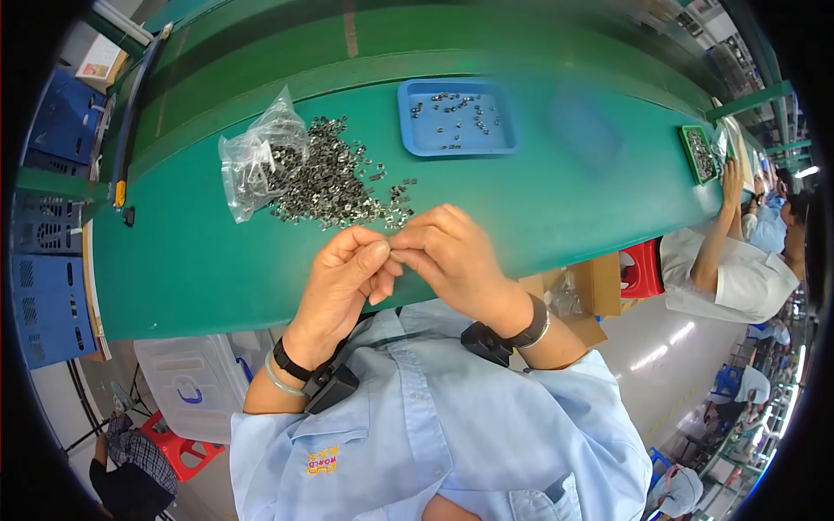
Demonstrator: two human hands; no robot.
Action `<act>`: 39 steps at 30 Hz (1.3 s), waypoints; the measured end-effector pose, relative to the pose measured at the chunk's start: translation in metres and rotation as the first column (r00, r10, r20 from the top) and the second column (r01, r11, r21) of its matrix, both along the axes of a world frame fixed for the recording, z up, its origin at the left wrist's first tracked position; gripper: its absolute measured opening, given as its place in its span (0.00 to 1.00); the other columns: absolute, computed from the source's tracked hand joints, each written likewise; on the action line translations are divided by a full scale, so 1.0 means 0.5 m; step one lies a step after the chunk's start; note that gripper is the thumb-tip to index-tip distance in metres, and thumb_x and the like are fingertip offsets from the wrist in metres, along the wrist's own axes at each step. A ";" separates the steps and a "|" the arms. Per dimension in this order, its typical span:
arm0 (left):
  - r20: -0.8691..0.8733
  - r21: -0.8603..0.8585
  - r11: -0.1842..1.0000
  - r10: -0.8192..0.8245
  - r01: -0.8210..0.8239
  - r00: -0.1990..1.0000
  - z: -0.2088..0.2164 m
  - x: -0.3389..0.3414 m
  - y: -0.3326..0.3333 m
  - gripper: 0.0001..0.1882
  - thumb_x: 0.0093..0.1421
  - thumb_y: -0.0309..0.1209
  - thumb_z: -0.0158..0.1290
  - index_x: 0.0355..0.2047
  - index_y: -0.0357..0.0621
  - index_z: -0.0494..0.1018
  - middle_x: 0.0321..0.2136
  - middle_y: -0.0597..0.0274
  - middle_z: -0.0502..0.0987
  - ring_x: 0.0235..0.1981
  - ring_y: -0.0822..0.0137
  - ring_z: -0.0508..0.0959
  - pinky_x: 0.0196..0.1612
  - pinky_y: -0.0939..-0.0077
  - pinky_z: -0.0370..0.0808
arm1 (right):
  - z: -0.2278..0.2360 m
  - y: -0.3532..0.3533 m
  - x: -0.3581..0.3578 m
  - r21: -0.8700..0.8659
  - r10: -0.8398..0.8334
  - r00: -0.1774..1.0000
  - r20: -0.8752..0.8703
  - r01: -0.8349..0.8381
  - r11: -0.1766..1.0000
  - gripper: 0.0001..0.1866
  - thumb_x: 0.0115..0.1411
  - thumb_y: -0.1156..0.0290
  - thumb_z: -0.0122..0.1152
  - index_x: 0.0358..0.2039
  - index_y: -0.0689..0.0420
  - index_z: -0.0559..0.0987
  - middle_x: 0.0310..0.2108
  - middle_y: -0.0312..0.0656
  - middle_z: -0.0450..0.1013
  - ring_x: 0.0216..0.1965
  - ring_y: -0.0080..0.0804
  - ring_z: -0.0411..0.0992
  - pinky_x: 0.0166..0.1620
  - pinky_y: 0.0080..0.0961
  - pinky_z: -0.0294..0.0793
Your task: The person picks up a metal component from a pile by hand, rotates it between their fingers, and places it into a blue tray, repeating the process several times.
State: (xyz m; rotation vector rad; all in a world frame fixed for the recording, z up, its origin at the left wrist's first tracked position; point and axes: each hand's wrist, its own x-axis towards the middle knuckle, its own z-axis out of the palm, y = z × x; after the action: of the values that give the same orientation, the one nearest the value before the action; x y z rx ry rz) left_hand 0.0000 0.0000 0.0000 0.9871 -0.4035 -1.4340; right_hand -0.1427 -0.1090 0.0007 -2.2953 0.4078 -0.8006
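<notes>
My left hand [354,267] and my right hand [449,258] meet over the near edge of the green table, fingertips pinched together. Whatever sits between them is too small and too covered to make out. Just beyond the fingers spreads a heap of small dark and silvery metal parts [326,178]. A crumpled clear plastic bag [248,174] lies at the heap's left side, partly over it. Farther off and to the right, a shallow blue tray [417,144] holds several of the small parts, scattered over its floor.
A green tray [700,156] of small parts stands at the table's far right, beside a co-worker's hand [732,181]. Blue crates [54,300] are stacked on the left. Below the table are a clear lidded box [195,391], a cardboard box [598,285] and red stools [641,269].
</notes>
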 end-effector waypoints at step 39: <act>-0.178 -0.102 0.994 -0.043 0.025 0.983 0.022 -0.008 -0.003 0.08 0.62 0.33 0.51 0.31 0.42 0.67 0.20 0.63 0.72 0.17 0.75 0.69 0.18 0.82 0.62 | -0.003 0.006 0.001 0.200 0.011 0.968 0.250 -0.063 0.978 0.05 0.51 0.75 0.64 0.29 0.55 0.78 0.28 0.37 0.74 0.30 0.31 0.73 0.31 0.24 0.72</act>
State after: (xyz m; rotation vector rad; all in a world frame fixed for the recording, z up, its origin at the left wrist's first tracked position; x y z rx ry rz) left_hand -0.0040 -0.0013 0.0111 0.7670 -0.3563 -1.5054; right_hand -0.1421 -0.1060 -0.0009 -1.9758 0.3169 -0.9654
